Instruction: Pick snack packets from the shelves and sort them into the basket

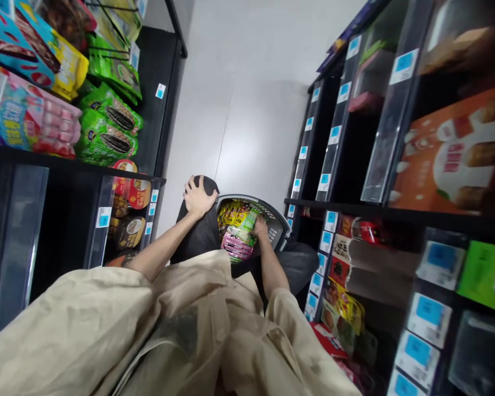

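Note:
My left hand [198, 197] rests on my bent left knee with its fingers spread, holding nothing. Down inside a grey plastic shopping basket [268, 208], between my knees, is my right hand [260, 226]. It touches the right side of a green and white snack packet [249, 220]; its fingers are blurred and partly hidden, so their grip is unclear. Several yellow packets [231, 213] lie at the back left of the basket. A pink packet [236, 246] lies nearest to me.
Dark shelves rise close on both sides of the aisle. The left ones hold green seed bags [111, 135] and round tubs [132, 231]. On the right are a large orange box [449, 159] and price tags [325, 242]. Pale grey floor [247, 121] stretches ahead.

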### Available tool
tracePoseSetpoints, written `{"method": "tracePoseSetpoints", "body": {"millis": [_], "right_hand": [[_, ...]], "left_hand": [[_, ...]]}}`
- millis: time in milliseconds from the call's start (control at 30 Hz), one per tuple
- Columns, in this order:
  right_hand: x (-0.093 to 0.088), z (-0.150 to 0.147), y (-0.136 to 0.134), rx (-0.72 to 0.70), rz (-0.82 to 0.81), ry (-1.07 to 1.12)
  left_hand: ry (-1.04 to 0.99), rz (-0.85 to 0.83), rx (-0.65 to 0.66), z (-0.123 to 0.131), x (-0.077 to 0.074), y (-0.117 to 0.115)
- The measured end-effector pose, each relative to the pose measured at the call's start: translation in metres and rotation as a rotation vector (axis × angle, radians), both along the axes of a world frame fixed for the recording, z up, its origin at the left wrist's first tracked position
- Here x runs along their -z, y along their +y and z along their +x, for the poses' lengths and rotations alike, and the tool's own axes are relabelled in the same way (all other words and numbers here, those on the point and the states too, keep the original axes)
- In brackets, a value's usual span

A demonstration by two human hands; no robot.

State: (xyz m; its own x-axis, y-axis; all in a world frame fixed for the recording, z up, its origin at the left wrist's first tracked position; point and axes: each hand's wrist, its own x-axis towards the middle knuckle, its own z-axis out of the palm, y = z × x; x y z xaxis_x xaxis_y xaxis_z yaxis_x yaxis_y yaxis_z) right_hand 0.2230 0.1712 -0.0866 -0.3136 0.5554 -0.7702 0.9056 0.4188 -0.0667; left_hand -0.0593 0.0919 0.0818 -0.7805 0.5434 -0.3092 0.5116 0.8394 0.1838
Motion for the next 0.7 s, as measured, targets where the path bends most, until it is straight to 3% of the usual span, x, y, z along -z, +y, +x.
{"method": "tracePoseSetpoints", "body": {"millis": [200,700], "right_hand": [[0.019,-0.002,-0.021,-0.022,0.059,-0.085],[0.03,0.0,-0.028,-0.015,0.085,-0.084]], "left_hand": [[0.005,0.003,-0.001,-0.001,0.002,0.002],[0.017,-0.084,0.018,0.001,-0.006,0.004]]}}
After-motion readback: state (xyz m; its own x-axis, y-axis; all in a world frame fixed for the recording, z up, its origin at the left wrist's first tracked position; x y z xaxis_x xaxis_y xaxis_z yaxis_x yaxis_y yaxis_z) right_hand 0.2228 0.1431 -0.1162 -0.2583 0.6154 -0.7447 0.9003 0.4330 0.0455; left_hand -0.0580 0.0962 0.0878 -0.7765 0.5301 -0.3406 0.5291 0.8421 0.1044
